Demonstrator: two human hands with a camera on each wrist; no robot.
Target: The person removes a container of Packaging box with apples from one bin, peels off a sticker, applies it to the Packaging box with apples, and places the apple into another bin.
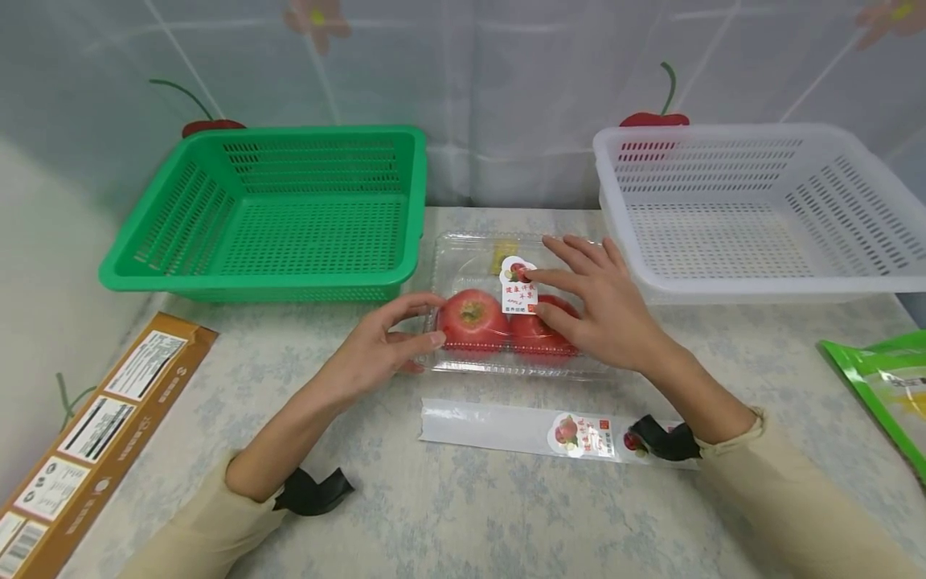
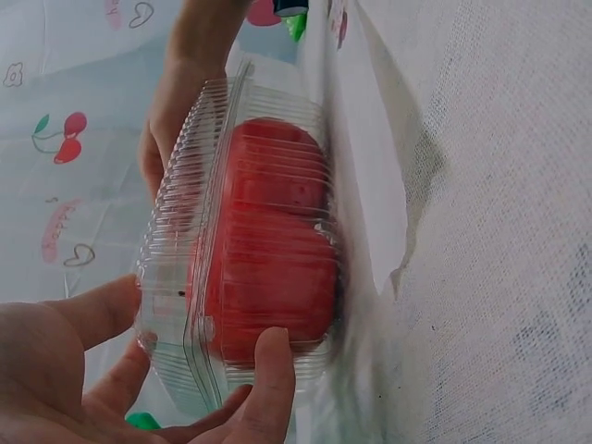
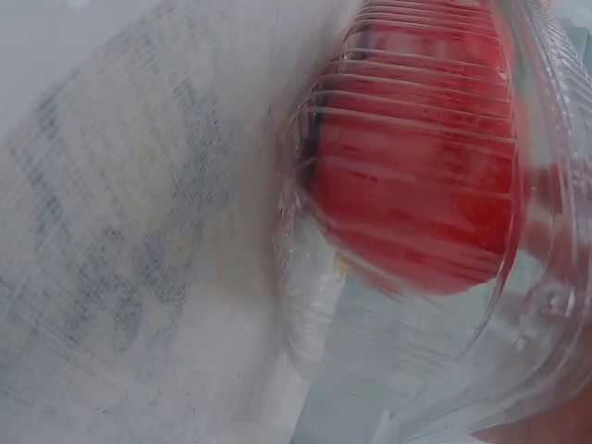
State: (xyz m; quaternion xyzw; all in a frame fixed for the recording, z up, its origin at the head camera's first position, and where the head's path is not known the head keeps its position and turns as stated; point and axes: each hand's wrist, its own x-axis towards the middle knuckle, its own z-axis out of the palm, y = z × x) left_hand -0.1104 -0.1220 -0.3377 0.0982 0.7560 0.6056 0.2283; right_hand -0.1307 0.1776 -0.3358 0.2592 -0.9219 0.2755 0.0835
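Observation:
A closed clear plastic clamshell box [image 1: 463, 265] lies on the table with two red apples [image 1: 472, 320] showing inside. A white apple label [image 1: 518, 301] is on its lid. My left hand [image 1: 383, 342] holds the box's left end, fingers and thumb spread around the corner; in the left wrist view the thumb [image 2: 274, 375] touches the ribbed wall. My right hand [image 1: 604, 301] lies over the right part of the lid, index finger and thumb touching the label, the other fingers extended. In the right wrist view, an apple [image 3: 416, 166] shows through the box wall.
A strip of backing paper with labels [image 1: 492, 426] lies in front of the box. Behind stand a green basket [image 1: 253, 283] at left and a white basket [image 1: 767, 285] at right. A brown carton [image 1: 108, 434] lies far left, a green packet [image 1: 882, 370] far right.

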